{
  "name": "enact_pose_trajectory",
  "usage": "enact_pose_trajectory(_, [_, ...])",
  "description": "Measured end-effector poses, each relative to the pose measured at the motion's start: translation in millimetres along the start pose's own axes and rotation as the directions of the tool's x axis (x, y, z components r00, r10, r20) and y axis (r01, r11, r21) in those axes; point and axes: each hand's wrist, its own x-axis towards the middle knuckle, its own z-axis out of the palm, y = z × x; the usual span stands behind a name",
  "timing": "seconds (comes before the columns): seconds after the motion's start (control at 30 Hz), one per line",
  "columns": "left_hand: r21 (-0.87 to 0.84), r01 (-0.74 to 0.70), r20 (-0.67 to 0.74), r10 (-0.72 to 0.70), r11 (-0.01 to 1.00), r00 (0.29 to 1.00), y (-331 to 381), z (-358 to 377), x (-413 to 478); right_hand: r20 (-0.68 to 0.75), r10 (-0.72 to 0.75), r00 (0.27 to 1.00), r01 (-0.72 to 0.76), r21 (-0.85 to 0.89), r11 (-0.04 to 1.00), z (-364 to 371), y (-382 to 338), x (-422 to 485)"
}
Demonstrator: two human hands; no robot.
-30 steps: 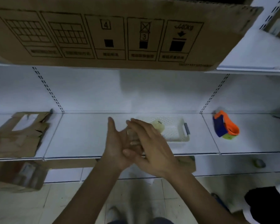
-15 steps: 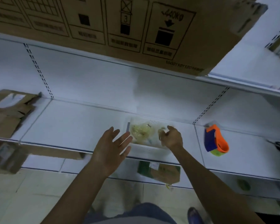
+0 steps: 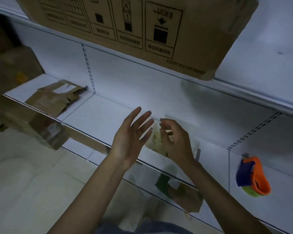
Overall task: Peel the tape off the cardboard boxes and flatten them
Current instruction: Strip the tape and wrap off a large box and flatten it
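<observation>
**Operator:** Which step is in hand?

**Technician:** By judgement, the interval between boxes: peeled tape is being discarded. The large cardboard box (image 3: 125,27) stands on the upper shelf (image 3: 260,98), overhangs its front edge and is not yet flattened. One flattened cardboard piece (image 3: 52,100) lies at the left end of the middle shelf (image 3: 108,112), toward its back edge.

**Operator:** State of the hands?

**Technician:** The left hand (image 3: 130,141) is fully open, fingers straight and spread, holding nothing. The right hand (image 3: 174,141) has loosely curled fingers; motion blur prevents telling whether they pinch a scrap of tape.

**Operator:** Position of the task items relative to the hands?

**Technician:** The box sits above and beyond both hands, well apart from them. The tape wad (image 3: 156,139) lies in a white basket (image 3: 159,157) near the middle shelf's front edge, between the hands, just beside the right fingers.

**Operator:** Requirement for the next move?

**Technician:** Probably this: clear any tape from the right hand, reach up with both hands, bring the box down and locate a taped seam.
</observation>
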Motion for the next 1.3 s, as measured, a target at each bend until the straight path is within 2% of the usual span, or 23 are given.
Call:
enact_pose_trajectory(0.03, [0.075, -0.094, 0.041, 0.091, 0.993, 0.995, 9, 10, -1, -0.049, -0.22, 0.974, 0.217, -0.054, 0.975, -11, -23, 4])
enact_pose_trajectory(0.07, [0.147, -0.196, 0.075, 0.187, 0.969, 0.979, 20, 20, -4, -0.09, -0.441, 0.893, 0.428, -0.135, 0.894, -22, -43, 7])
enact_pose_trajectory(0.1, [0.21, -0.312, 0.107, 0.295, 0.927, 0.949, 33, 31, -7, -0.116, -0.62, 0.776, 0.592, -0.205, 0.779, -33, -62, 8])
enact_pose_trajectory(0.13, [0.263, -0.435, 0.148, 0.409, 0.861, 0.9, 49, 42, -11, -0.134, -0.733, 0.667, 0.694, -0.247, 0.676, -43, -82, 10])
enact_pose_trajectory(0.2, [0.325, -0.653, 0.275, 0.592, 0.684, 0.757, 80, 65, -19, -0.207, -0.819, 0.536, 0.778, -0.256, 0.574, -61, -116, 16])
enact_pose_trajectory(0.3, [0.331, -0.873, 0.436, 0.762, 0.359, 0.479, 122, 92, -22, -0.404, -0.815, 0.415, 0.786, -0.292, 0.545, -90, -150, 38])
enact_pose_trajectory(0.33, [0.342, -0.905, 0.455, 0.799, 0.251, 0.393, 135, 98, -20, -0.479, -0.778, 0.406, 0.761, -0.294, 0.579, -99, -155, 47])
enact_pose_trajectory(0.4, [0.412, -0.91, 0.443, 0.864, 0.04, 0.238, 155, 103, -11, -0.616, -0.633, 0.469, 0.659, -0.234, 0.715, -111, -157, 63])
enact_pose_trajectory(0.47, [0.549, -0.832, 0.344, 0.93, -0.084, 0.133, 168, 100, 6, -0.666, -0.415, 0.619, 0.513, -0.057, 0.856, -115, -154, 72])
enact_pose_trajectory(0.5, [0.613, -0.785, 0.286, 0.952, -0.09, 0.113, 172, 99, 15, -0.636, -0.326, 0.7, 0.452, 0.041, 0.891, -115, -154, 76])
enact_pose_trajectory(0.57, [0.723, -0.685, 0.255, 0.958, -0.095, 0.135, 173, 100, 30, -0.527, -0.263, 0.808, 0.392, 0.149, 0.908, -113, -157, 83])
enact_pose_trajectory(0.6, [0.767, -0.629, 0.278, 0.95, -0.13, 0.143, 171, 101, 36, -0.487, -0.274, 0.829, 0.399, 0.172, 0.901, -110, -159, 87])
enact_pose_trajectory(0.7, [0.785, -0.582, 0.346, 0.93, -0.213, 0.127, 167, 101, 52, -0.494, -0.293, 0.819, 0.456, 0.249, 0.854, -101, -164, 92])
enact_pose_trajectory(0.8, [0.812, -0.523, 0.371, 0.921, -0.26, 0.119, 170, 85, 62, -0.511, -0.276, 0.814, 0.451, 0.257, 0.855, -96, -163, 94])
enact_pose_trajectory(0.87, [0.842, -0.505, 0.305, 0.94, -0.19, 0.154, 176, 65, 68, -0.524, -0.26, 0.811, 0.444, 0.263, 0.857, -97, -161, 94])
enact_pose_trajectory(1.03, [0.875, -0.477, 0.04, 0.971, 0.08, 0.236, 214, 8, 84, -0.573, -0.214, 0.791, 0.437, 0.285, 0.853, -94, -164, 93])
enact_pose_trajectory(1.07, [0.851, -0.5, -0.015, 0.959, 0.16, 0.282, 225, -2, 88, -0.588, -0.208, 0.781, 0.437, 0.277, 0.856, -93, -164, 94])
enact_pose_trajectory(1.13, [0.751, -0.581, -0.058, 0.907, 0.315, 0.417, 242, -19, 92, -0.617, -0.217, 0.757, 0.432, 0.223, 0.874, -92, -161, 96])
enact_pose_trajectory(1.17, [0.722, -0.597, -0.051, 0.887, 0.35, 0.459, 247, -23, 93, -0.636, -0.228, 0.738, 0.433, 0.186, 0.882, -91, -159, 97])
enact_pose_trajectory(1.23, [0.725, -0.598, -0.037, 0.886, 0.342, 0.462, 251, -27, 93, -0.69, -0.248, 0.68, 0.425, 0.095, 0.9, -85, -160, 97])
enact_pose_trajectory(1.3, [0.715, -0.611, -0.046, 0.895, 0.341, 0.445, 250, -27, 95, -0.778, -0.297, 0.554, 0.376, -0.085, 0.923, -75, -162, 96])
